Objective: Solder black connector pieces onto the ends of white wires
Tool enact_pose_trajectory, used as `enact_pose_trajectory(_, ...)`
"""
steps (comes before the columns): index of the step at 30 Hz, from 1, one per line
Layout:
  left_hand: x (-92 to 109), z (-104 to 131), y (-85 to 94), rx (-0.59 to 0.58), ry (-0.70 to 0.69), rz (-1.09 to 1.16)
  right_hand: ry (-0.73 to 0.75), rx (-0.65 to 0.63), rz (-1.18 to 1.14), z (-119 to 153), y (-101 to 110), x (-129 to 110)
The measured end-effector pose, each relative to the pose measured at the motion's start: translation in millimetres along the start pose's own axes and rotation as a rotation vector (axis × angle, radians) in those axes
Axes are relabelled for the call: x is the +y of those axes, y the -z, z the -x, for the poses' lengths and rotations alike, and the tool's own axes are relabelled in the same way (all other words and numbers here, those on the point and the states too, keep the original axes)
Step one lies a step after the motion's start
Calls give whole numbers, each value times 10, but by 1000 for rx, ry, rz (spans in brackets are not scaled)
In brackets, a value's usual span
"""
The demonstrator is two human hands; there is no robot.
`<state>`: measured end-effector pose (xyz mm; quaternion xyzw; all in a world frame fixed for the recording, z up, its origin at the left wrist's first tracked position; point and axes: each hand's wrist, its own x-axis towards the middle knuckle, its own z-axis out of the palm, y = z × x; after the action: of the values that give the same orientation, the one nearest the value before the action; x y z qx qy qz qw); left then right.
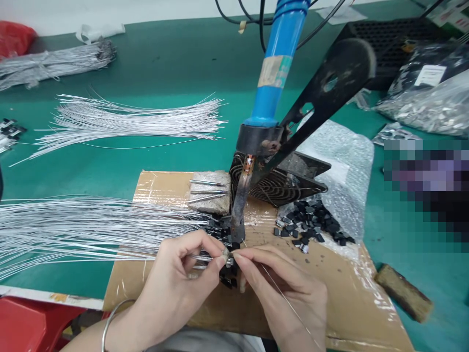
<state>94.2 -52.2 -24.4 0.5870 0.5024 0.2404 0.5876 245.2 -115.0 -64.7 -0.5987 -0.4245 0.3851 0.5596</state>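
My left hand [183, 281] is pinched, thumb and forefinger together, on the end of a thin white cable; the tiny part at the fingertips is too small to make out. Almost touching it, my right hand [289, 293] is closed with a thin solder wire [282, 295] running through its fingers and up past the fingertips. Just above both hands is the dark tip of a soldering iron [240, 205] with a blue handle [273, 73], held tilted by a black bracket [326, 88]. Many white cables [91, 227] with black ends lie to the left.
A cardboard sheet [330, 303] covers the green table [164, 68]. Behind the iron sits a black fan [289, 181]. Black connector pieces [311, 220] lie on bubble wrap [348, 161]. A grey pad [209, 195] holds metal rods. A brown block [405, 292] lies right.
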Motion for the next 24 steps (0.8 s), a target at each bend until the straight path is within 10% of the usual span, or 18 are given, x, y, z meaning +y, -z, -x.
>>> enact_pose_trajectory(20, -15, -68, -34, 86, -7, -120, 24, 268, 402, 158, -25, -10)
enact_pose_trajectory(24, -19, -75, -33, 91, -4, -131, 91, 165, 469, 109, 25, -52)
